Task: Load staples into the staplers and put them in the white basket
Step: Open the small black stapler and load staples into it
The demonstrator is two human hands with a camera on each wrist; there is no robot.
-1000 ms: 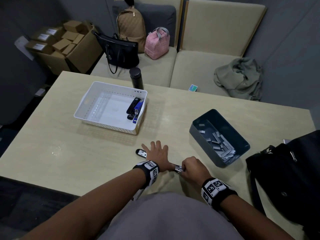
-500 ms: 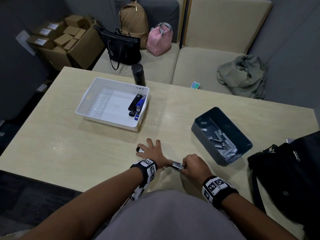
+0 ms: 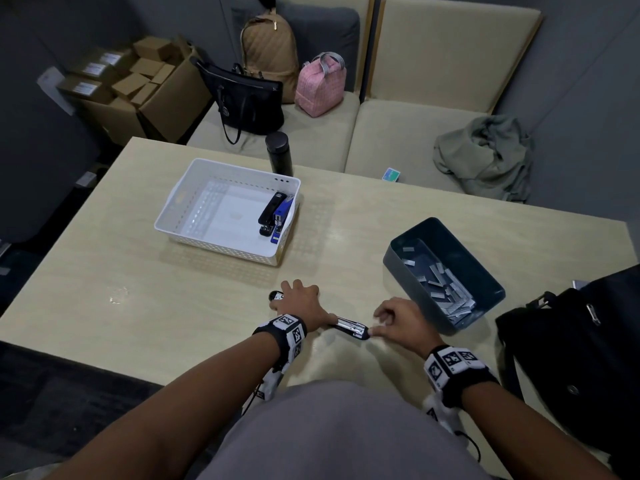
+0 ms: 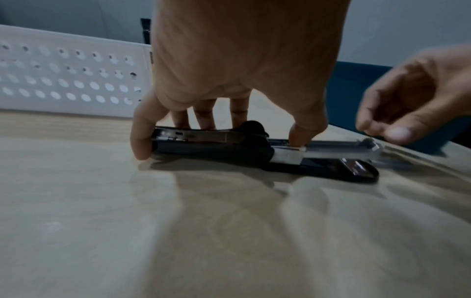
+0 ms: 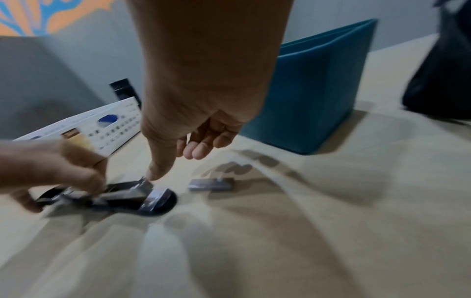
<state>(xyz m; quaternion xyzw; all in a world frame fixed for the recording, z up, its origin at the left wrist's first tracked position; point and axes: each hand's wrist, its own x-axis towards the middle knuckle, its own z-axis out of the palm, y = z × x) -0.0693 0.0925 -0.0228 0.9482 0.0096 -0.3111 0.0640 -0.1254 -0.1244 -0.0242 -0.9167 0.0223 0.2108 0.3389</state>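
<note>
Two hands meet at the lower middle of the head view: the left hand (image 3: 298, 304) presses an opened black stapler (image 4: 229, 149) flat on the table (image 3: 145, 306), fingers (image 4: 139, 139) spread and curled round its body. The right hand (image 3: 401, 323) holds nothing, fingers loosely bent, thumb touching the stapler's metal tip. A staple strip (image 5: 211, 184) lies just beside it. The white basket (image 3: 173, 216), upper left, holds two staplers (image 3: 275, 216).

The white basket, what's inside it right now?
Inside the white basket, two staplers lie side by side against its right wall: a black stapler and a blue stapler. The rest of the floor looks bare. Whether they hold staples cannot be seen.
</note>
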